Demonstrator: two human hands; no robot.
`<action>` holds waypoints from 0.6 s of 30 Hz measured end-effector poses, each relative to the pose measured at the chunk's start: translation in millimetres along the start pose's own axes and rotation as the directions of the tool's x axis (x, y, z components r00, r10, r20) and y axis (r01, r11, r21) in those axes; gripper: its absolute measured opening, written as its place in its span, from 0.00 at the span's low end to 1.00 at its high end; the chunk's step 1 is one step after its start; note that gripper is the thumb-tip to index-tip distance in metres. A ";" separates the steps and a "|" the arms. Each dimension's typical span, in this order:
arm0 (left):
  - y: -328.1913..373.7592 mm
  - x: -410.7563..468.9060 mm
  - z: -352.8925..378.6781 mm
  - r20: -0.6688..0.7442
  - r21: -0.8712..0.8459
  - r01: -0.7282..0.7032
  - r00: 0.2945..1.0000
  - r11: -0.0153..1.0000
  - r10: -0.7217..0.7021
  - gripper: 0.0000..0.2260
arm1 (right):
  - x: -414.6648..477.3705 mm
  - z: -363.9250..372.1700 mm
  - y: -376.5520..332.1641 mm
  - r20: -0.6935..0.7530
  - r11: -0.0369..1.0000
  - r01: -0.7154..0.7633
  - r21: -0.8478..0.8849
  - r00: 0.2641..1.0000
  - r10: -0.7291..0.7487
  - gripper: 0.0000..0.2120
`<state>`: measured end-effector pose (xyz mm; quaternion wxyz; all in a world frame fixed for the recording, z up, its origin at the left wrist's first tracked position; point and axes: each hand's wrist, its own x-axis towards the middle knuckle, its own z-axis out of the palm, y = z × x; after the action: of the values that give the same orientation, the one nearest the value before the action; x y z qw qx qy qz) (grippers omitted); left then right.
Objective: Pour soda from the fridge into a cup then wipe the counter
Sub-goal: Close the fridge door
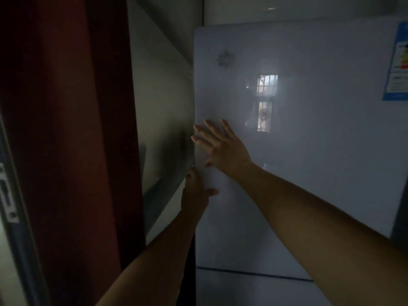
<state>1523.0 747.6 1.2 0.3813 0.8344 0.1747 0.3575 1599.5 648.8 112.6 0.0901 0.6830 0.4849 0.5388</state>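
A pale glossy fridge door [309,140] fills the right of the view, standing shut. My right hand [220,144] lies flat on its front near the left edge, fingers spread. Below it, my left hand [195,191] curls its fingers around the door's left edge, thumb on the front face. No soda or cup is in sight.
A dark red curtain or panel [66,129] stands close on the left, with a narrow gap and grey wall [163,107] between it and the fridge. A blue energy label [397,62] is at the door's upper right. A lower fridge door [254,290] begins beneath.
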 end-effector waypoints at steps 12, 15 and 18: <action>5.4 -5.0 -0.2 -0.041 0.109 -0.027 0.999 0.994 0.032 0.45 | -0.6 -5.4 -11.1 0.030 0.997 -0.060 0.051 0.998 0.058 0.46; 3.4 -2.2 -1.9 -0.017 0.146 -0.004 1.000 0.989 0.007 0.44 | -1.2 -2.1 -12.3 0.026 0.996 -0.081 0.038 0.996 0.080 0.49; 7.5 -6.9 -3.0 -0.068 0.194 -0.006 0.997 0.981 0.020 0.45 | -0.5 -14.7 -18.4 0.082 0.990 -0.110 0.087 0.991 0.103 0.40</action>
<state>1516.2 740.4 5.0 0.2898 0.8556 0.2164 0.3702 1577.1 652.0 106.3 0.0482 0.7317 0.4680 0.4933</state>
